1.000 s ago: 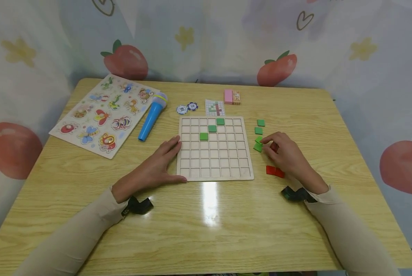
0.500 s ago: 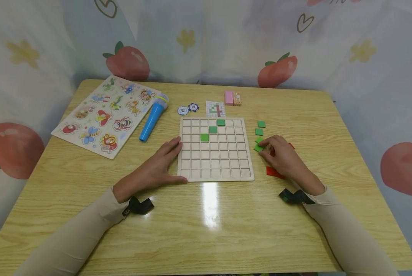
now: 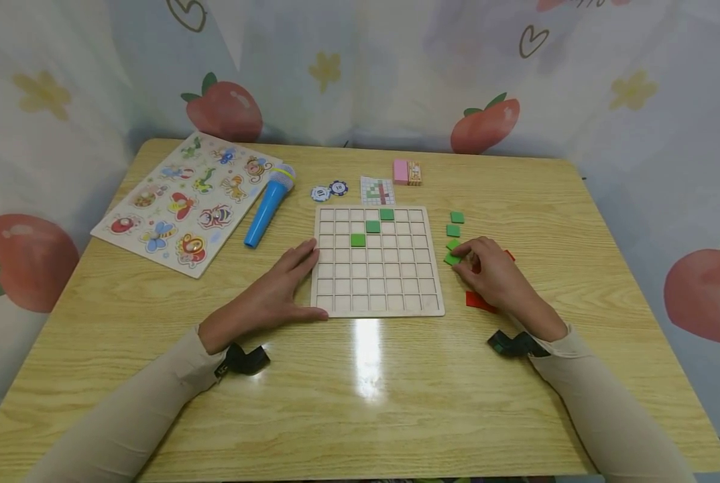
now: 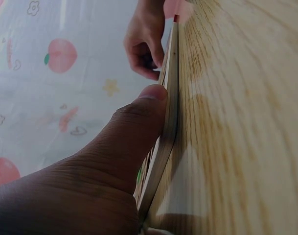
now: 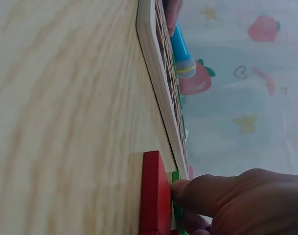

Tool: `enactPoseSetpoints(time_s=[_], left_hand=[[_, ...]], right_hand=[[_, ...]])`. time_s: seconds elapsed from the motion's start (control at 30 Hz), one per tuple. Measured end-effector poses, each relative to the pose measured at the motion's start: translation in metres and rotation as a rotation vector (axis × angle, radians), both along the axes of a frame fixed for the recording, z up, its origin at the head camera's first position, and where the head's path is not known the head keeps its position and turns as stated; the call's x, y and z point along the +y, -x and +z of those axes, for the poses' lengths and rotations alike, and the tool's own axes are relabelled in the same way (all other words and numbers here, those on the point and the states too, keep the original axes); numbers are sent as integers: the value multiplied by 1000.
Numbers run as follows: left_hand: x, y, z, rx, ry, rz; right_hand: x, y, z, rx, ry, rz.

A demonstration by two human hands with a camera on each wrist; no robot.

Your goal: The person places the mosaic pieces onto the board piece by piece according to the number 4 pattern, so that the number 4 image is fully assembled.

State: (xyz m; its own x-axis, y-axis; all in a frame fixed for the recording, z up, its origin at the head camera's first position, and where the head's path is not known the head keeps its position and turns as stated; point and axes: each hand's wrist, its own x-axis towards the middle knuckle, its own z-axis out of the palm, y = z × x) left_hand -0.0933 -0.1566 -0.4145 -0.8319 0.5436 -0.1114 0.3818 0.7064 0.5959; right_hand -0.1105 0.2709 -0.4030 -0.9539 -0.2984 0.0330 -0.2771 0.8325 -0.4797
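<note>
A wooden table (image 3: pixel 360 402) fills the lower frame of the head view, and at its centre lies a square grid board (image 3: pixel 377 261) with three green tiles (image 3: pixel 371 227) set in cells in its upper part. At the upper left of the table sits an animal puzzle board (image 3: pixel 188 201), with a blue toy microphone (image 3: pixel 268 206) just to its right. The left hand (image 3: pixel 272 292) rests flat against the grid board's left edge, fingers straight and together, its thumb pressed along the board's lower left rim, as the left wrist view shows. Right of the board, the right hand (image 3: pixel 495 275) has curled fingers pinching a green tile (image 3: pixel 452 259) that lies on the table close to the board's right edge. More loose green tiles (image 3: pixel 456 217) lie just above it, and a red tile (image 3: pixel 477 302) lies partly under the hand. Near the upper edge sit two poker chips (image 3: pixel 328 191), a pattern card (image 3: pixel 376 190) and a pink box (image 3: pixel 406 172).
</note>
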Motion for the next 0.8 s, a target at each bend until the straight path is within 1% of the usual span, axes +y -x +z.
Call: enactPoseSetpoints(time_s=[0.17, 0.33, 0.63, 0.8], left_hand=[[0, 0, 0, 0, -4, 0], [-1, 1, -1, 1, -5, 2], [-2, 0, -1, -8, -10, 3], [-1, -1, 0, -14, -7, 3]], right_hand=[[1, -1, 1, 8, 4, -13], [0, -2, 7, 19, 10, -14], [-9, -1, 21, 57, 20, 52], [-23, 0, 31, 23, 11, 79]])
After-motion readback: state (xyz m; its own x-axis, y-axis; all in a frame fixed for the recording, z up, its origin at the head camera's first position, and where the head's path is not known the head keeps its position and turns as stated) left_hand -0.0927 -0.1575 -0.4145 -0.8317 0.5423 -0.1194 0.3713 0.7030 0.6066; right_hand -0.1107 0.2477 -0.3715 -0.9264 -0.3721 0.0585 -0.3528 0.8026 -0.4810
